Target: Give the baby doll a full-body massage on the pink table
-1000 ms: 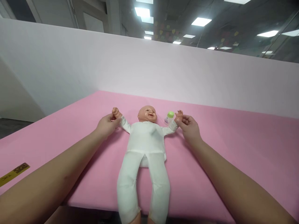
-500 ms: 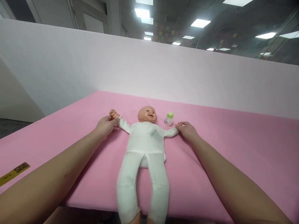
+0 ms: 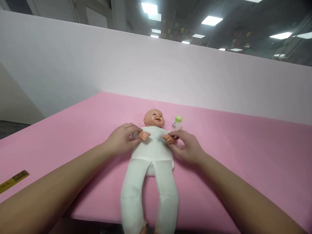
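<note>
A baby doll in white clothes lies on its back, head away from me and legs toward the near edge. My left hand is closed around the doll's arm at the left, by the wrist. At the right, my right hand grips the other arm near its wrist. Both doll arms are folded in, with the small hands resting over the chest. Beside the doll's head, to the right, is a small clear bottle with a green cap.
The doll lies on a pink padded surface with a white wall behind it. A yellow label strip is stuck at the left. The doll's feet reach past the near edge.
My hands have moved inward from both sides, bringing the doll's outstretched arms in over its chest. The bottle stays beside the head.
</note>
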`<state>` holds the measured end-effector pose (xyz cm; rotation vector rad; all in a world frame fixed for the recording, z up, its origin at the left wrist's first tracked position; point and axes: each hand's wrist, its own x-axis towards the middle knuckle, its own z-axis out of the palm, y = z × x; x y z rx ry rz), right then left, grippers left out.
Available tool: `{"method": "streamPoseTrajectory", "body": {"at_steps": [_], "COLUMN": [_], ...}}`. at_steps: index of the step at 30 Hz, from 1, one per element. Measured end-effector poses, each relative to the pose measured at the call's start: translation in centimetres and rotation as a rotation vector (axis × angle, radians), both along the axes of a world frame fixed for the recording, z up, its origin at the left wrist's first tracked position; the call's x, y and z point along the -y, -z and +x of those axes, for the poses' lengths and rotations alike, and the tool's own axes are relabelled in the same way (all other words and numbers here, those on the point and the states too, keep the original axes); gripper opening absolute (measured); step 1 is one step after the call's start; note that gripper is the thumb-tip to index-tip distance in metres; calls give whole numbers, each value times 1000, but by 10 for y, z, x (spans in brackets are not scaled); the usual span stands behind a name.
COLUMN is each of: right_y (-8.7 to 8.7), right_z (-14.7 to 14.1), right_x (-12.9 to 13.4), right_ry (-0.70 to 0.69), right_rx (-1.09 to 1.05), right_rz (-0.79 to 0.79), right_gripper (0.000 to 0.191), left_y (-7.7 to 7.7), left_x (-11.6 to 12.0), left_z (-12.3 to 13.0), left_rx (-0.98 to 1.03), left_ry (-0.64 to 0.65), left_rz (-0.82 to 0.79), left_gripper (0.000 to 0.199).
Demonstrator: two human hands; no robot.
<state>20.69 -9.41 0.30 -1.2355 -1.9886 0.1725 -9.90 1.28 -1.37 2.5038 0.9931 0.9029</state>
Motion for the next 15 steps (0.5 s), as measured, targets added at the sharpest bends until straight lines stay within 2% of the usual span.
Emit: {"method": "streamPoseTrajectory", "body": {"at_steps": [3,7,11,13,15], "right_y": [-6,-9,-9,-8,-7], "right_z": [-10,-13,-13,-12,-9], "right_x": [4,3,3,4,3], "right_ry": [-175,-305,-279,-215,-135], "right_rx": [199,262,255,235,180], "right_rz": [-53,-70,-75,-109,-158], "right_gripper": [19,21,24,19,18], "left_y": [-2,-4,-3,0,4], "left_x": [1,4,6,4,0], "left_z": [-2,-3,-1,0,2], "left_rx": [-134,-226,-211,-122,14], "left_ry": [99,143,134,105,50], "left_rz": [106,155,141,54,-97], "left_gripper": [27,22,24,25,32]}}
